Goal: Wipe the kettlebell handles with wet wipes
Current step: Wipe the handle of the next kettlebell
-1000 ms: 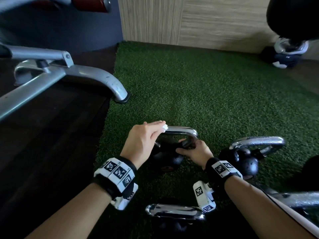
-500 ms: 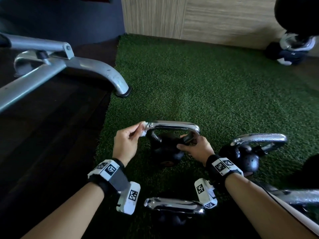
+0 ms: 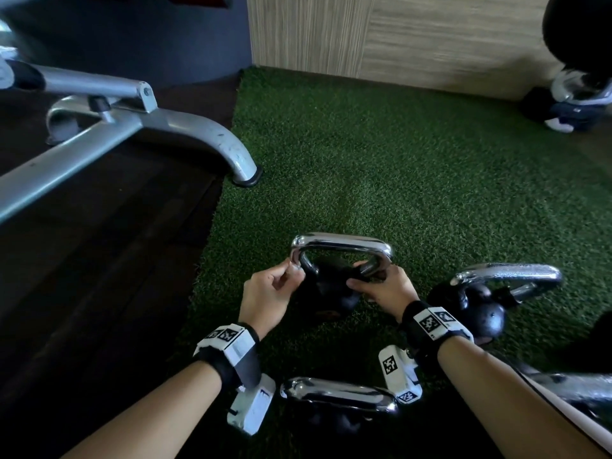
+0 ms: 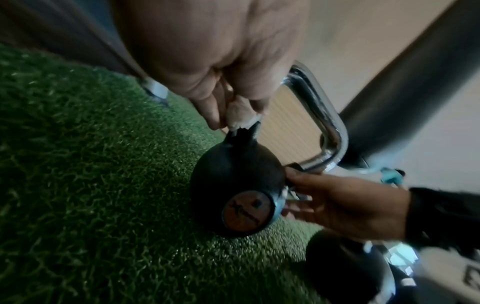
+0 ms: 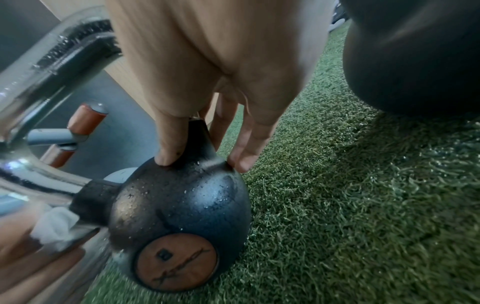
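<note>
Centrally, low in the head view, a small black kettlebell [image 3: 326,289] lies tipped on the green turf [image 3: 397,180], its chrome handle [image 3: 341,241] bright and arched toward the wall. Its rough black body carries a round brown disc on the base. The left hand [image 3: 270,293] pinches a crumpled white wet wipe [image 4: 242,114] against the handle's left leg. The right hand [image 3: 385,288] grips the right leg where it meets the ball, thumb and fingers either side.
</note>
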